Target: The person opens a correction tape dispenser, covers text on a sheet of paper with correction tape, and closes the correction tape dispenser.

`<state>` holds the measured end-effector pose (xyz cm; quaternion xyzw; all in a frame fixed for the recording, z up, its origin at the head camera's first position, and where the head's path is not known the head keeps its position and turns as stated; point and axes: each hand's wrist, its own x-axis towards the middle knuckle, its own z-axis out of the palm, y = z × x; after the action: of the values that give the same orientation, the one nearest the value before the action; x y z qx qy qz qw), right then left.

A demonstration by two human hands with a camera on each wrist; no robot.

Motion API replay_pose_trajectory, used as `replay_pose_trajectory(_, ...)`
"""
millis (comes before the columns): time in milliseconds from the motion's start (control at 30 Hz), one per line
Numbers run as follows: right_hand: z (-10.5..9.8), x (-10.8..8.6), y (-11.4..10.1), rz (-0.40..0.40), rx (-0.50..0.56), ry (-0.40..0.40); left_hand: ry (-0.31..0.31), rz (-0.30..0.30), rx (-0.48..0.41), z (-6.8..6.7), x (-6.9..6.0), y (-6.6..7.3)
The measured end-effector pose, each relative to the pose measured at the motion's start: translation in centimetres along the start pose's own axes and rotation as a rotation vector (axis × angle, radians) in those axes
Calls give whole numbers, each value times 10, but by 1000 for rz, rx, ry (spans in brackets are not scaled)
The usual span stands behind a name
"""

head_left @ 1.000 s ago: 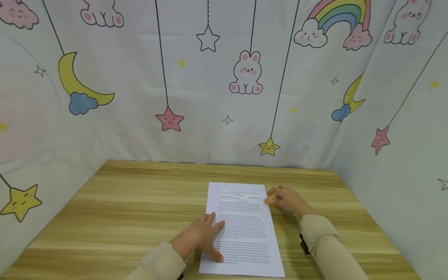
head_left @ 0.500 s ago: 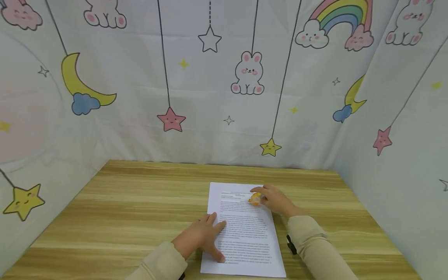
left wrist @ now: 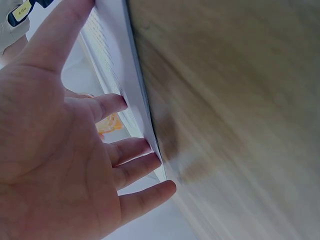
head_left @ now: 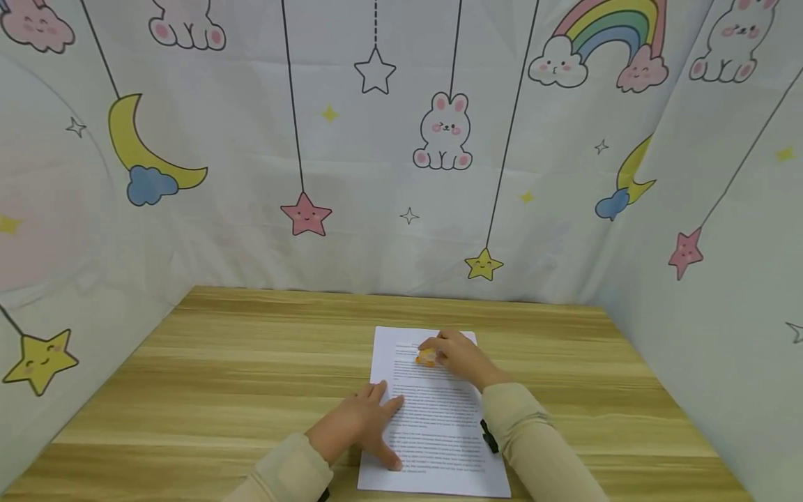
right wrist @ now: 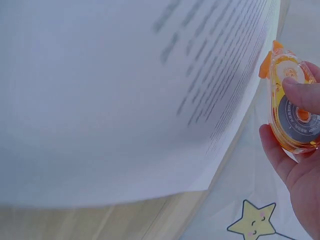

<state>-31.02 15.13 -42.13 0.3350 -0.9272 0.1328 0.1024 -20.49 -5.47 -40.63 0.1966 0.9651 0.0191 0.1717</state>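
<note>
A printed sheet of paper (head_left: 439, 425) lies on the wooden table, seemingly on top of other sheets. Over its left edge my left hand (head_left: 357, 422) rests with fingers spread; the left wrist view shows those straight fingertips (left wrist: 150, 197) along the paper's side. My right hand (head_left: 463, 357) holds an orange, clear-cased correction tape (head_left: 426, 358) over the upper lines of text. In the right wrist view the thumb presses the flat side of the correction tape (right wrist: 287, 117), and its orange tip points toward the page. Whether the tip touches the paper cannot be told.
The wooden table (head_left: 251, 362) extends on both sides of the paper. A white cloth (head_left: 351, 153) printed with stars, moons and rabbits hangs behind it and along both sides.
The right hand has carried the correction tape leftward, from the paper's right edge to over the upper text. My left hand and the paper have stayed in place.
</note>
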Motion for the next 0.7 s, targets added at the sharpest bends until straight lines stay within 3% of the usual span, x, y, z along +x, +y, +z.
replay_pose_trajectory(700,0,13,-13,25,-25,-90,22,14,9,5,3,-2)
